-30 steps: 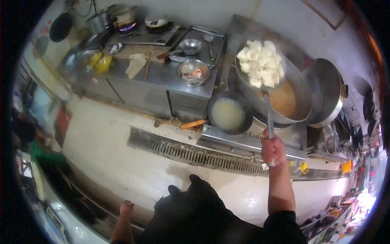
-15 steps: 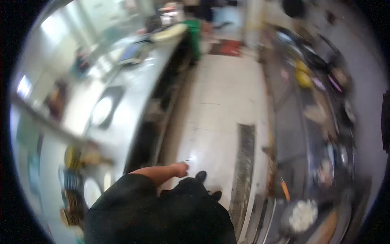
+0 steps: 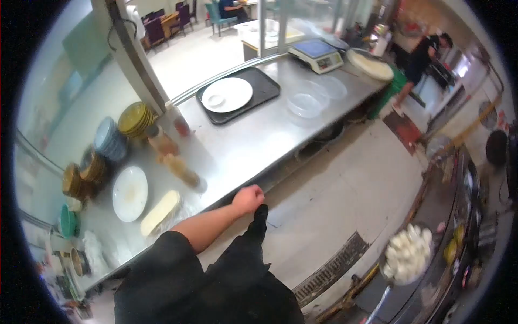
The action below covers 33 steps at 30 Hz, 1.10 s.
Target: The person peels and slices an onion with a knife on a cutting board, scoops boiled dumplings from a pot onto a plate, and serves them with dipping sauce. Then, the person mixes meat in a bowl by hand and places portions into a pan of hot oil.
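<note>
My left hand (image 3: 249, 198) hangs in front of my dark clothing, near the counter's front edge, with its fingers curled closed and nothing visible in them. A round ladle or strainer (image 3: 383, 300) heaped with white chunks (image 3: 408, 252) is at the lower right, over the edge of the cooking range. Its handle runs out of the bottom of the view. My right hand is out of view.
A steel counter (image 3: 237, 156) holds a black tray (image 3: 266, 90) with a white plate (image 3: 237, 92), clear bowls (image 3: 305, 106), a scale (image 3: 318, 56), stacked bowls (image 3: 110, 138) and bottles (image 3: 177, 120). A floor drain (image 3: 334, 270) lies beside the range (image 3: 437, 216). Another person (image 3: 423, 59) stands at the back.
My view has turned left toward the steel counter. The heap of white chunks, low over the range before, is now out by the range's edge. My left hand stays curled at my front.
</note>
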Each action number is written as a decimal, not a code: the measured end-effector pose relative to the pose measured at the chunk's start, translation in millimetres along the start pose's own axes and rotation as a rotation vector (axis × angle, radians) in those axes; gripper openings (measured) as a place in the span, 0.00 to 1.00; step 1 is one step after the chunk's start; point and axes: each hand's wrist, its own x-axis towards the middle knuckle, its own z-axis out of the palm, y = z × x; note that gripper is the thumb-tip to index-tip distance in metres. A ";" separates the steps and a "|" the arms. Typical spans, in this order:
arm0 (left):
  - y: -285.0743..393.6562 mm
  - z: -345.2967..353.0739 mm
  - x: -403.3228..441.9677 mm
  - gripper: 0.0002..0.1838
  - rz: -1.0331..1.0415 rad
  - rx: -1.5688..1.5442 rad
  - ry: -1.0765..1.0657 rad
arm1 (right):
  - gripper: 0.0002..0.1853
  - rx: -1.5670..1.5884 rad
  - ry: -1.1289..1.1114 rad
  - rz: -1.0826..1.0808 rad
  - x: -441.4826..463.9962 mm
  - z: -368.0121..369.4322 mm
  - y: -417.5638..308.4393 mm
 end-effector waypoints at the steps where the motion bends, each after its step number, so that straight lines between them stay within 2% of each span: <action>1: -21.7 -10.3 44.1 0.13 -0.096 -0.120 0.114 | 0.24 0.269 -0.523 0.137 29.8 48.3 -25.1; 2: -44.1 -19.7 90.8 0.12 -0.188 -0.238 0.218 | 0.24 0.540 -1.035 0.288 52.1 99.9 -50.4; 3: -52.8 -38.1 129.0 0.13 -0.302 -0.555 0.297 | 0.24 0.814 -1.541 0.446 67.8 145.5 -76.2; 4: -61.3 -58.8 171.8 0.14 -0.419 -0.873 0.371 | 0.08 0.342 -1.118 0.163 74.3 198.9 -109.7; 5: -66.2 -81.6 208.6 0.16 -0.456 -0.884 0.492 | 0.08 0.278 -0.944 0.233 45.5 268.1 -143.5; 6: -73.5 -99.9 237.3 0.17 -0.503 -0.886 0.614 | 0.08 0.211 -1.049 0.222 44.7 320.9 -163.4; 7: -86.2 -112.2 262.0 0.17 -0.540 -0.896 0.623 | 0.08 0.136 -1.157 0.220 51.6 373.2 -179.5; 10: -139.3 -133.5 330.2 0.17 -0.863 -0.634 0.698 | 0.09 0.109 -1.386 0.478 47.0 518.0 -219.3; 11: -145.6 -145.8 340.7 0.16 -0.909 -0.739 0.628 | 0.08 0.110 -1.433 0.578 48.3 563.2 -228.4; 12: -146.9 -155.3 345.5 0.16 -0.952 -0.845 0.551 | 0.07 0.024 -1.409 0.518 40.3 603.0 -239.8; 14: -155.3 -161.6 358.6 0.17 -0.936 -0.855 0.567 | 0.06 -0.089 -1.385 0.470 28.1 679.4 -262.2; 16: -192.0 -146.3 378.4 0.19 -0.892 -0.558 0.551 | 0.06 -0.391 -1.260 0.222 21.1 742.3 -278.0; 19: -170.0 -154.8 362.1 0.19 -0.967 -0.599 0.579 | 0.05 -0.537 -1.269 0.140 22.7 782.9 -292.5; 21: -149.3 -175.0 355.2 0.19 -0.986 -0.557 0.691 | 0.05 -0.616 -1.225 0.099 12.8 805.0 -303.2; 25: -153.2 -186.5 360.1 0.19 -1.021 -0.542 0.658 | 0.05 -0.771 -1.137 0.038 4.5 831.3 -323.2; 33: -152.7 -193.4 360.2 0.17 -1.038 -0.501 0.630 | 0.03 -0.854 -1.091 -0.029 -6.4 847.3 -337.0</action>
